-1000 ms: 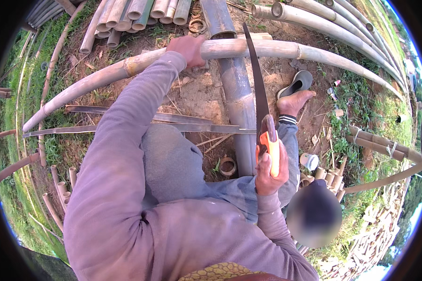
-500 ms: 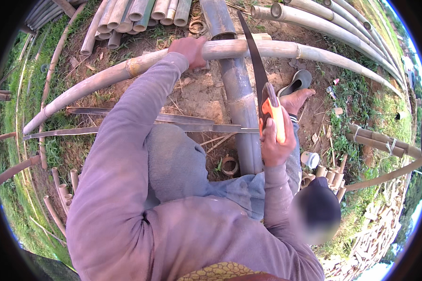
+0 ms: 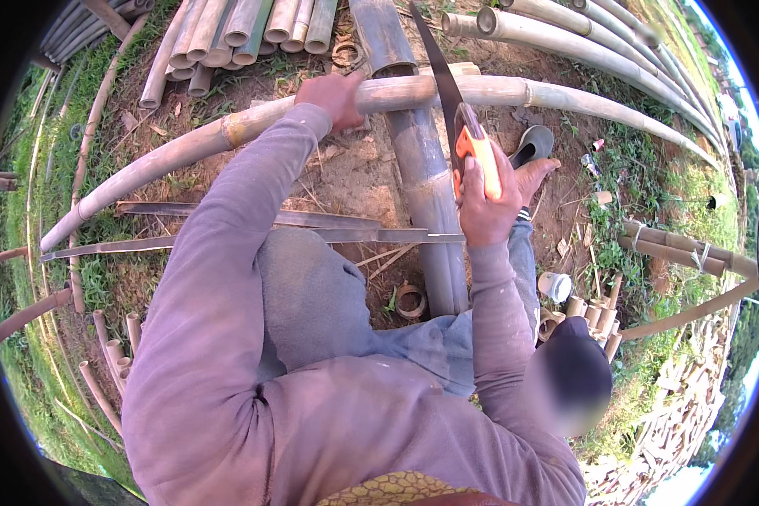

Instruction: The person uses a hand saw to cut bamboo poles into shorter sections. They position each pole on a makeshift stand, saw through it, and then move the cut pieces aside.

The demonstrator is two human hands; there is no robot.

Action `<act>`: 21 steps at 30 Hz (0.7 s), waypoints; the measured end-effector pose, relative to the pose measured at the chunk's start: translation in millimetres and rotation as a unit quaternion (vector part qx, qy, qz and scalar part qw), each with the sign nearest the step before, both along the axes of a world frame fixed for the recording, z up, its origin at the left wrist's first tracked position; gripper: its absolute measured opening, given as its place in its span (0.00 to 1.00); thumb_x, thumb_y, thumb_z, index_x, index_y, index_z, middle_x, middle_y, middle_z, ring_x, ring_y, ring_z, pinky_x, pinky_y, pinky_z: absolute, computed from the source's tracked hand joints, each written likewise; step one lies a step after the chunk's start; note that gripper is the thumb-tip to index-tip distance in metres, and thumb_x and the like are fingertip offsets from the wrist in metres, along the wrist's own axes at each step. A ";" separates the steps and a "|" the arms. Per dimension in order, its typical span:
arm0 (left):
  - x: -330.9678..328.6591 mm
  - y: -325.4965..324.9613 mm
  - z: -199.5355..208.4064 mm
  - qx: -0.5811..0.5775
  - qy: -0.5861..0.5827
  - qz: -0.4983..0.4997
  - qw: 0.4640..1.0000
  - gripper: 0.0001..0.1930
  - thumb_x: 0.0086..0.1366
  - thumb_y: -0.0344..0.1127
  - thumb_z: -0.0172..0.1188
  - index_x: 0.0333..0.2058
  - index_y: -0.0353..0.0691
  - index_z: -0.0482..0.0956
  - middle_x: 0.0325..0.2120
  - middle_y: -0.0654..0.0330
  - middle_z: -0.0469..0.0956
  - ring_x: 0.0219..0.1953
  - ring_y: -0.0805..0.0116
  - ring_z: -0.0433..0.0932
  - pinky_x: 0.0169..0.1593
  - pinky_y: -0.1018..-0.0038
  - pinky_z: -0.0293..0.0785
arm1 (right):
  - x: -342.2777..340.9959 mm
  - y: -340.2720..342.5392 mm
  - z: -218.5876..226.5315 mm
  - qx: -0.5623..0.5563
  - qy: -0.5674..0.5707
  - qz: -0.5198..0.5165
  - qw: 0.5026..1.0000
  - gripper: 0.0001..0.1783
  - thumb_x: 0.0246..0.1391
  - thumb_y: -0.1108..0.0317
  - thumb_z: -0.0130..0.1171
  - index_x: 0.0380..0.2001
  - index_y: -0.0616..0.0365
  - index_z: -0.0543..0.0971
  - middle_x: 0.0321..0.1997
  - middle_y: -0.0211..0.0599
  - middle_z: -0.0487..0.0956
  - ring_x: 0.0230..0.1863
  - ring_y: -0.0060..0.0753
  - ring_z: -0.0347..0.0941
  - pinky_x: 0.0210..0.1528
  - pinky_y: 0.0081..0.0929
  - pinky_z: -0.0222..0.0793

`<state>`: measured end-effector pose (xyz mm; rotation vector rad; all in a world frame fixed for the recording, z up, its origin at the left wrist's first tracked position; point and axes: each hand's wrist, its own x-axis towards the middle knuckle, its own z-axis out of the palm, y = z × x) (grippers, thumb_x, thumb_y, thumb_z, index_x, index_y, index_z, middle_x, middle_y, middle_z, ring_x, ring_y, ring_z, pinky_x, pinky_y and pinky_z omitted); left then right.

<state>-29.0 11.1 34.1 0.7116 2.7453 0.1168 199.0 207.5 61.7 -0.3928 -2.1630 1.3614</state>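
A long pale bamboo pole [image 3: 565, 95] lies across a thicker grey bamboo pole [image 3: 426, 181] that runs away from me. My left hand [image 3: 331, 99] grips the pale pole just left of where the two cross. In my right hand [image 3: 489, 202] is the orange handle of a handsaw [image 3: 438, 63]. The saw's dark blade crosses the pale pole to the right of the thick one, its tip pointing away from me. Whether the teeth have cut into the pole I cannot tell.
Stacked bamboo lengths [image 3: 236, 34] lie at the far left, and longer poles [image 3: 582, 55] at the far right. Split bamboo strips [image 3: 253, 240] rest near my knee. At the right are a white cup [image 3: 554, 287], short bamboo pieces [image 3: 599, 316] and a person's dark-capped head [image 3: 572, 371].
My right hand has pushed the saw forward, away from me, so the handle is now closer to the pale pole. My left hand keeps its grip on the pole.
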 end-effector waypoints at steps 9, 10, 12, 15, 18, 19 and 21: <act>-1.0 3.6 -1.1 -0.003 -0.006 -0.006 1.000 0.34 0.59 0.52 0.72 0.61 0.49 0.74 0.49 0.53 0.86 0.53 0.50 0.85 0.55 0.54 0.81 | 105.6 -18.8 -2.2 -0.013 -0.031 -0.041 0.999 0.24 0.70 0.69 0.62 0.63 0.74 0.74 0.57 0.52 0.82 0.52 0.35 0.81 0.52 0.30 0.79; 1.8 2.2 -3.3 0.002 -0.004 -0.004 1.000 0.34 0.59 0.53 0.72 0.61 0.49 0.74 0.49 0.53 0.86 0.53 0.50 0.85 0.55 0.54 0.81 | 56.5 -9.4 -5.8 -0.009 -0.017 -0.032 0.999 0.23 0.70 0.70 0.62 0.62 0.73 0.75 0.54 0.49 0.82 0.47 0.31 0.81 0.48 0.28 0.79; -0.5 4.7 -3.8 0.008 0.010 -0.009 1.000 0.34 0.58 0.53 0.72 0.61 0.50 0.74 0.50 0.53 0.86 0.53 0.48 0.85 0.55 0.54 0.81 | -4.1 2.3 4.8 -0.084 -0.003 -0.009 0.996 0.19 0.69 0.72 0.63 0.59 0.69 0.77 0.48 0.42 0.83 0.38 0.23 0.79 0.41 0.24 0.78; -5.8 -2.4 -7.6 -0.011 0.003 0.000 1.000 0.37 0.55 0.56 0.73 0.61 0.50 0.74 0.51 0.52 0.85 0.53 0.45 0.85 0.57 0.54 0.80 | -3.7 1.5 21.7 -0.111 -0.053 0.032 0.992 0.23 0.68 0.72 0.64 0.63 0.67 0.73 0.48 0.40 0.81 0.35 0.21 0.77 0.39 0.22 0.78; -18.0 10.9 4.3 -0.032 -0.037 -0.032 0.998 0.38 0.55 0.56 0.73 0.62 0.49 0.73 0.50 0.50 0.85 0.53 0.46 0.85 0.58 0.54 0.80 | 15.8 12.5 -2.3 0.068 0.038 0.071 0.994 0.28 0.68 0.68 0.66 0.65 0.66 0.68 0.50 0.40 0.80 0.39 0.24 0.78 0.42 0.22 0.79; -17.6 13.1 1.6 -0.024 -0.034 -0.031 0.999 0.38 0.55 0.55 0.73 0.62 0.49 0.73 0.50 0.50 0.85 0.52 0.46 0.85 0.58 0.54 0.80 | 22.3 10.3 -8.2 -0.013 0.042 0.089 0.995 0.28 0.69 0.67 0.66 0.65 0.66 0.68 0.50 0.40 0.80 0.40 0.24 0.78 0.43 0.22 0.79; -14.7 18.1 -4.3 -0.007 -0.026 -0.029 0.999 0.38 0.55 0.55 0.73 0.62 0.48 0.73 0.49 0.49 0.86 0.52 0.47 0.85 0.57 0.54 0.81 | 31.2 10.6 -10.6 -0.101 0.025 0.084 0.991 0.27 0.70 0.64 0.65 0.64 0.65 0.69 0.49 0.40 0.80 0.41 0.24 0.78 0.44 0.22 0.78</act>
